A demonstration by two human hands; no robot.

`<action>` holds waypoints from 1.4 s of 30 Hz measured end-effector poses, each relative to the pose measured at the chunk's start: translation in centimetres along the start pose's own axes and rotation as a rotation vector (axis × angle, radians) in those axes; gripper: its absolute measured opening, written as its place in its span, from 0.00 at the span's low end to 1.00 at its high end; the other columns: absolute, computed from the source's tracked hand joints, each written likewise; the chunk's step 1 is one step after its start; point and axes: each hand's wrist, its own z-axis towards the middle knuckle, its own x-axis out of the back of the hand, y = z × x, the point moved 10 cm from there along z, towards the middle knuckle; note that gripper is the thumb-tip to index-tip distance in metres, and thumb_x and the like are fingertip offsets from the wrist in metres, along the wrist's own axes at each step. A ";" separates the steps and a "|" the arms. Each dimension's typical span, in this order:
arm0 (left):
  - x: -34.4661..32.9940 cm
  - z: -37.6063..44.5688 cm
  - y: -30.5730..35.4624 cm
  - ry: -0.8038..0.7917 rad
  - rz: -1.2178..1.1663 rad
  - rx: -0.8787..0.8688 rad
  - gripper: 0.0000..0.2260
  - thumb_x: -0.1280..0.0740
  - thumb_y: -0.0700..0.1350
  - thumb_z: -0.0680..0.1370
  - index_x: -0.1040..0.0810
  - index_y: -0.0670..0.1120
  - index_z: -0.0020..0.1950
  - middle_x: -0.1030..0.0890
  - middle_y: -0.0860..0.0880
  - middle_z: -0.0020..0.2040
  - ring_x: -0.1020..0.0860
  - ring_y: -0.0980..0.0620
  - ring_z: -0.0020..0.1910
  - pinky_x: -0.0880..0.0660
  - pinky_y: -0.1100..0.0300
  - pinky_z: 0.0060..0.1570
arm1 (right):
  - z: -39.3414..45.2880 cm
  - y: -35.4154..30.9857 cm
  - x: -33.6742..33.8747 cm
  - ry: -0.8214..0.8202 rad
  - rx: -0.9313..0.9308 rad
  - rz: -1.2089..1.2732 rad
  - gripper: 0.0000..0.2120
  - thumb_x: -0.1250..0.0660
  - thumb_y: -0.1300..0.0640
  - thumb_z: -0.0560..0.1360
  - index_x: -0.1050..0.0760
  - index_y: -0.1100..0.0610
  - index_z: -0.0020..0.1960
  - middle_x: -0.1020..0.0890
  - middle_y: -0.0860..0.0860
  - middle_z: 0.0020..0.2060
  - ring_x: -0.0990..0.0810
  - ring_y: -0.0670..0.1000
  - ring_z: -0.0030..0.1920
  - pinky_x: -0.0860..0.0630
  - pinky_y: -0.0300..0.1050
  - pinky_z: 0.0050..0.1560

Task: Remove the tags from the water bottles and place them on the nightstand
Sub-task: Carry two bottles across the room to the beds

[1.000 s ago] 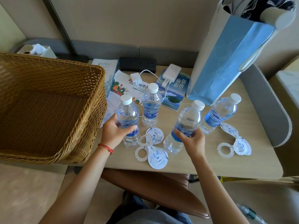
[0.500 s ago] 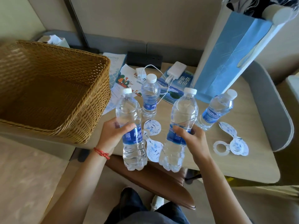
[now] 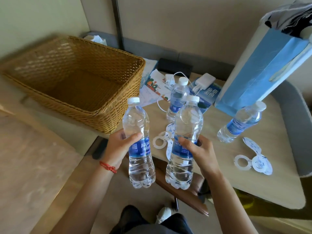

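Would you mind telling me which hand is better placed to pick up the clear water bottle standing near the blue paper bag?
Neither is free; the right hand is nearer that clear water bottle on the person's right, but holds a bottle, as does the left hand.

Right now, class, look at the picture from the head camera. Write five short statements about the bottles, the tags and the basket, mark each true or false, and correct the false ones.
1. Each hand holds one water bottle. True: the left hand grips the left bottle, the right hand grips the right bottle.
2. Both held bottles have their caps off. False: both carry white caps.
3. Two more bottles stand on the table. True: the middle bottle and the far bottle.
4. The wicker basket is full of bottles. False: no bottles show in it.
5. The loose tags hang on bottle necks. False: they lie flat on the table.
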 end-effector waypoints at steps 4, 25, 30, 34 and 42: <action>4.7 -2.8 0.7 0.079 0.014 -0.040 0.08 0.26 0.46 0.61 0.19 0.44 0.36 0.18 0.53 0.31 0.22 0.58 0.33 0.26 0.66 0.33 | -1.6 -0.1 -5.3 -0.092 0.007 0.004 0.13 0.27 0.52 0.62 0.20 0.55 0.44 0.14 0.49 0.37 0.16 0.48 0.38 0.23 0.36 0.34; 33.5 -26.1 -2.7 0.782 -0.035 -0.002 0.12 0.27 0.35 0.67 0.19 0.52 0.40 0.16 0.59 0.33 0.19 0.62 0.35 0.25 0.69 0.33 | -11.7 5.7 -37.9 -0.780 -0.122 -0.223 0.07 0.27 0.56 0.67 0.20 0.48 0.44 0.14 0.46 0.40 0.15 0.49 0.41 0.22 0.36 0.37; 36.5 -33.5 -4.7 1.055 -0.075 0.035 0.09 0.29 0.36 0.69 0.19 0.51 0.41 0.16 0.55 0.38 0.19 0.59 0.38 0.24 0.68 0.36 | -14.8 7.2 -43.8 -0.992 -0.131 -0.280 0.10 0.26 0.56 0.66 0.21 0.48 0.45 0.14 0.48 0.40 0.16 0.49 0.42 0.20 0.38 0.39; 36.9 -38.2 -6.5 1.232 -0.128 0.080 0.05 0.28 0.38 0.69 0.18 0.47 0.42 0.16 0.53 0.37 0.19 0.58 0.37 0.24 0.69 0.33 | -17.0 9.1 -47.2 -1.153 -0.154 -0.347 0.10 0.27 0.61 0.68 0.21 0.51 0.48 0.16 0.44 0.38 0.16 0.43 0.39 0.23 0.33 0.36; 32.6 -46.2 -10.2 1.618 -0.303 0.112 0.04 0.26 0.48 0.61 0.20 0.50 0.28 0.19 0.56 0.27 0.22 0.60 0.29 0.27 0.68 0.29 | -21.8 12.2 -51.3 -1.506 -0.177 -0.456 0.11 0.27 0.63 0.68 0.24 0.48 0.39 0.18 0.36 0.29 0.19 0.36 0.32 0.28 0.27 0.28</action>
